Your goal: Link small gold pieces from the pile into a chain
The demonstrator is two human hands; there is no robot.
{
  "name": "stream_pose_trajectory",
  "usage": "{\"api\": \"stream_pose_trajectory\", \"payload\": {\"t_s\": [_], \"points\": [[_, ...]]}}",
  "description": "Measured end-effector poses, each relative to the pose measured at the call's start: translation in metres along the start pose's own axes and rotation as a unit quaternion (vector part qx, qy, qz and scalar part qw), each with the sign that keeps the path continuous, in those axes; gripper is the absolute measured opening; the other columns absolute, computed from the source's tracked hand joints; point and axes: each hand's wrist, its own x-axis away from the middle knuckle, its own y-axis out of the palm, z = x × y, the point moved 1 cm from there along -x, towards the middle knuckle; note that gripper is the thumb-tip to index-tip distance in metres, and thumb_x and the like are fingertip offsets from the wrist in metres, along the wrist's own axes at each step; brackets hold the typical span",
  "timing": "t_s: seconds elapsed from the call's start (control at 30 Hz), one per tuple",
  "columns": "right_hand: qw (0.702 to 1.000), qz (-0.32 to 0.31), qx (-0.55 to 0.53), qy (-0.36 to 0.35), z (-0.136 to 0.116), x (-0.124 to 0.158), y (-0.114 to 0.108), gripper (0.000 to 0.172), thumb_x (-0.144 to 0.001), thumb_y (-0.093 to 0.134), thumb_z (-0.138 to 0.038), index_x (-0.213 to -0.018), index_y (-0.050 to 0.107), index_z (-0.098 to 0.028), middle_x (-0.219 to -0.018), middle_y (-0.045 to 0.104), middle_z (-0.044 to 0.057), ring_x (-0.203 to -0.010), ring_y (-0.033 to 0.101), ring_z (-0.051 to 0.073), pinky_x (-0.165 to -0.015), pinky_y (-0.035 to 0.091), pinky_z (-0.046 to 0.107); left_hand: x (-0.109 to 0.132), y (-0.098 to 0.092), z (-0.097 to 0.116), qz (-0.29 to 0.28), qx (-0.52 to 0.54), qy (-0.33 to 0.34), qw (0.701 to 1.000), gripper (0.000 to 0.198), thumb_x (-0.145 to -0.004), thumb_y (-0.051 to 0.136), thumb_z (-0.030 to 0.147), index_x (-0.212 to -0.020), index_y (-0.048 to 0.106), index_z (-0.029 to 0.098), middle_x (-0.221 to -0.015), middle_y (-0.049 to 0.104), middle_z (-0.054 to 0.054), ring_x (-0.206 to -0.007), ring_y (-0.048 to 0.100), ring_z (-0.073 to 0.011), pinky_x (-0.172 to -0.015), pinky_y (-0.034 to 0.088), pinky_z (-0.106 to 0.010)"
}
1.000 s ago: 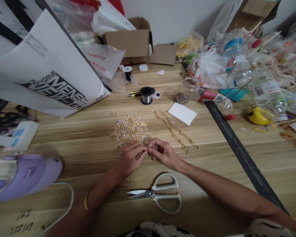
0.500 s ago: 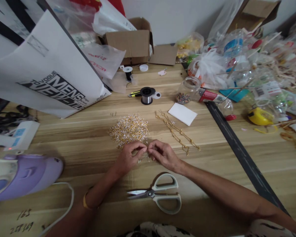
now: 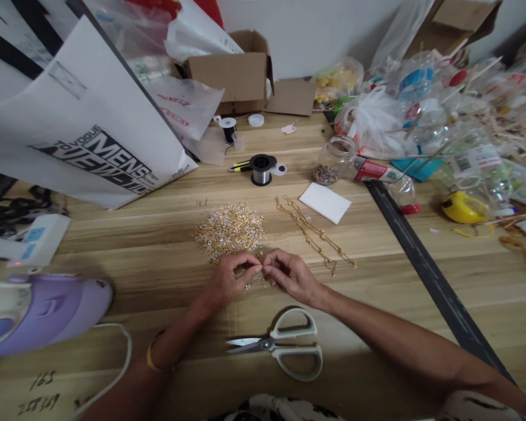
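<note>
Just near the charm pile, left hand and right hand pinch 1 short chain between fingertips, its long axis running left-right.

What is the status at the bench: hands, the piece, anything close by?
Left hand and right hand pinch a small gold chain piece. Charm pile just beyond. Scissors lie nearer, apart.

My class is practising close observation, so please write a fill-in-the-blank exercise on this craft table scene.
1. Both hands, left hand and right hand, pinch a small chain piece just in front of a heap of ____ and silver findings.
2. The scissors lie ____, nearer the person than the hands.
3. The white card lies to the ____ of the gold chains.

Missing words: gold; closed; right
</note>
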Motion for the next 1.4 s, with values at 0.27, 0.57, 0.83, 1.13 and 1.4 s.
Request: {"api": "stream_pose_trajectory", "payload": {"t_s": [0.27,0.57,0.83,1.13,1.4], "points": [[1.0,0.007,0.012,0.001,-0.0042,0.0005,-0.0028,0.025,-0.092,0.048,-0.039,-0.082,0.05,-0.016,-0.062,0.046,-0.003,-0.052,0.042,0.008,-0.048,0.034,0.018,-0.0001,-0.0035,0.0012,0.0,0.0,-0.013,1.0,0.017,-0.083,0.054,0.025,-0.071,0.061,0.014,-0.066,0.061,-0.001,-0.064,0.055,-0.0121,-0.062,0.042,-0.022],[0.999,0.03,0.022,-0.005,-0.0042,-0.0013,-0.0061,0.032,-0.092,0.046,-0.042,-0.08,0.055,-0.015,-0.067,0.05,-0.001,-0.058,0.045,0.01,-0.053,0.036,0.021,-0.001,-0.008,0.0055,0.014,-0.015,0.001,1.0,0.016,-0.081,0.056,0.023,-0.069,0.061,0.014,-0.065,0.062,-0.001,-0.062,0.055,-0.0113,-0.062,0.042,-0.021],[0.999,0.042,0.011,-0.023,-0.0074,-0.002,-0.0059,0.022,-0.088,0.056,-0.037,-0.086,0.059,-0.015,-0.07,0.055,0.001,-0.061,0.048,0.011,-0.054,0.038,0.022,0.0006,-0.0064,0.0019,0.005,-0.017,0.011,1.0,0.016,-0.081,0.056,0.023,-0.068,0.06,0.014,-0.065,0.062,0.0,-0.061,0.054,-0.011,-0.06,0.042,-0.021],[0.997,0.03,0.035,-0.059,-0.0093,-0.0034,-0.0049,0.015,-0.084,0.062,-0.029,-0.083,0.064,-0.015,-0.076,0.062,0.004,-0.07,0.055,0.014,-0.063,0.043,0.025,0.0003,-0.0058,0.0021,0.007,-0.012,0.019,1.0,0.015,-0.081,0.056,0.02,-0.068,0.06,0.013,-0.065,0.061,0.0,-0.061,0.054,-0.0103,-0.06,0.041,-0.02],[0.997,0.03,0.041,-0.054,-0.0071,-0.0038,-0.0052,0.017,-0.085,0.059,-0.031,-0.082,0.064,-0.015,-0.074,0.061,0.003,-0.069,0.054,0.014,-0.063,0.042,0.025,-0.0001,-0.0048,0.0036,0.017,-0.017,0.023,0.999,0.015,-0.081,0.057,0.021,-0.068,0.06,0.014,-0.064,0.062,0.0,-0.06,0.054,-0.0108,-0.06,0.041,-0.021]]}}
